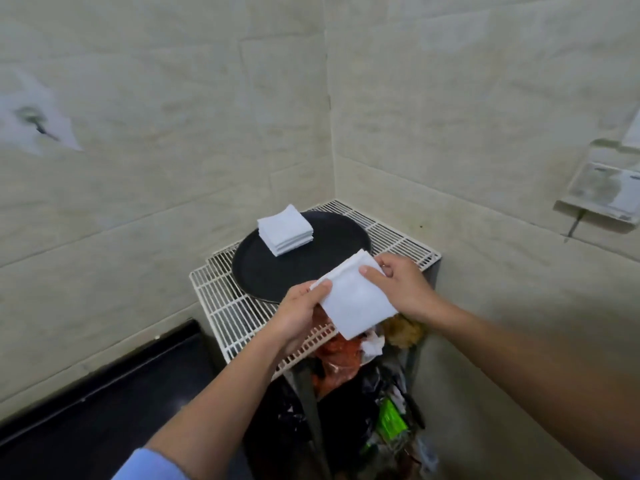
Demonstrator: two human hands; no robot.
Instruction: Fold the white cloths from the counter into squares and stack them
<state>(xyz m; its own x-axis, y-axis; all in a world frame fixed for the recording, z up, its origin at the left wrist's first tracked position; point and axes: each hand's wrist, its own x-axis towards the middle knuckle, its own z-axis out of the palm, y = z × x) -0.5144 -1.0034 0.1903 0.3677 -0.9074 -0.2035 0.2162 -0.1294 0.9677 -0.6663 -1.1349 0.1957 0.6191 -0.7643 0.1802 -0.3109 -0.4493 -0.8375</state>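
In a tiled corner, a white wire rack (235, 306), laid over a bin of rubbish (346, 393) (red wrappers, crumpled paper, a green packet). On the rack, a round black tray (304, 268). Toward the tray's far left rim, a stack of folded cloths (285, 230): several white squares, edges fairly even, one corner turned toward the wall corner. Down at lower left, a black surface (104, 393) along the wall; on the right wall, a clear holder (602, 188) with paper in it. At the bottom edge, a bit of blue sleeve (149, 465) on the left arm.

Held in the air between both hands, in front of the tray and above the rack's near edge and the bin: the held cloth (356, 299), hiding a strip of rack and some rubbish behind it, well apart from the stack.

Left hand (301, 313) pinching the cloth's left corner, thumb on top, fingers underneath. Right hand (401, 285) pinching the upper right side, thumb on the face, fingers curled behind.

Plain white, smooth, already folded, with a doubled edge showing along the upper left side. Sides near equal, so no clear long axis. Turned like a diamond: top corner toward the tray, lowest corner hanging free, pointing down at the bin, upper edge rising from left hand to right hand.
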